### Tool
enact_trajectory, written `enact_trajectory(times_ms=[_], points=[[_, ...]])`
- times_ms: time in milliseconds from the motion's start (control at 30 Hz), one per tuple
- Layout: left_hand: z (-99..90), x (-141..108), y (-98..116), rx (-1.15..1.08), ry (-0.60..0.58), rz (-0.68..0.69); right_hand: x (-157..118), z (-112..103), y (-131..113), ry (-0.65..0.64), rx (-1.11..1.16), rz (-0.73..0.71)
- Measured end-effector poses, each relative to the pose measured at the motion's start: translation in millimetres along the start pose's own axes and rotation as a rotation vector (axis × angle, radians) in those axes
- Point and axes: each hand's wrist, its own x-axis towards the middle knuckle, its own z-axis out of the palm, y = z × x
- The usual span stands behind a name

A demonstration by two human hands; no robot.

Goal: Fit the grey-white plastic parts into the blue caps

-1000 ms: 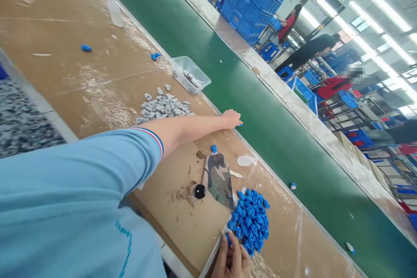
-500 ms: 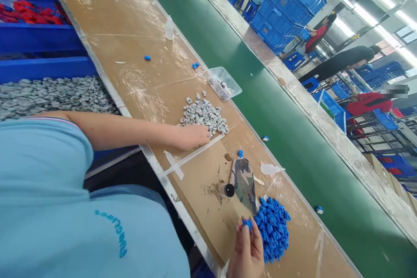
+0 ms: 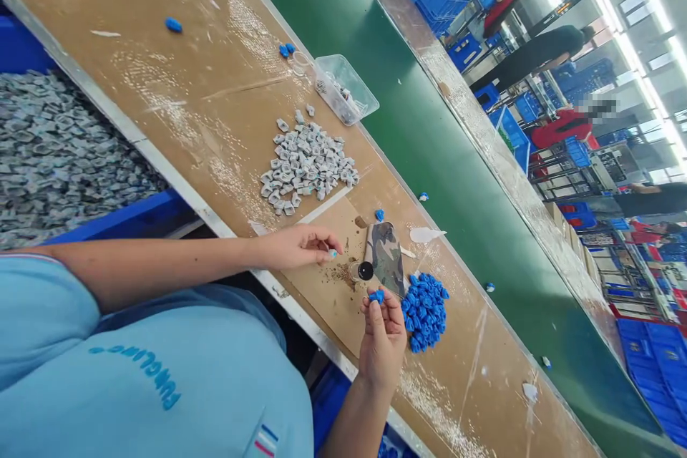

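"Going by the green belt (image 3: 461,207), how far along do we seem?"

"Three blue-and-white pieces (image 3: 490,288) lie there, well apart from one another, so we'd judge a few are done. On the table (image 3: 204,64), the grey pile (image 3: 308,164) and the blue pile (image 3: 424,311) both hold many pieces; plenty is left."

"And what have we got in our hands?"

"Our right hand (image 3: 382,343) pinches a blue piece (image 3: 377,296) between thumb and fingers, near the blue pile. Our left hand (image 3: 298,247) is half curled, thumb and fingertips pressed on what looks like a small pale piece (image 3: 332,254), too small to make out well."

"Are those two touching?"

"No, we see them apart, the small jar (image 3: 355,271) between them. The grey pile lies beyond our left hand; a camouflage-patterned item (image 3: 385,256) sits beside the jar."
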Motion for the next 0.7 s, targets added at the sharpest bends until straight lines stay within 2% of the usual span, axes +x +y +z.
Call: enact_trajectory(times_ms=[67, 133, 300, 533, 700], points=[[12.8, -1, -10, -0.281, -0.016, -0.118, 0, 1, -1, -0.002, -0.005, -0.022], [20.6, -1, -14, -0.465, -0.037, -0.195, -2, 0, 0, 0.007, -0.028, -0.07], [26.2, -2, -13, -0.68, -0.112, -0.309, -5, -5, 0, 0.001, -0.198, -0.197], [24.4, -1, -14, -0.665, -0.137, -0.314, -1, -13, 0, -0.033, -0.393, -0.166], [21.3, 3, -18, -0.382, -0.064, -0.193, 7, -20, -4, -0.045, -0.622, -0.218]])
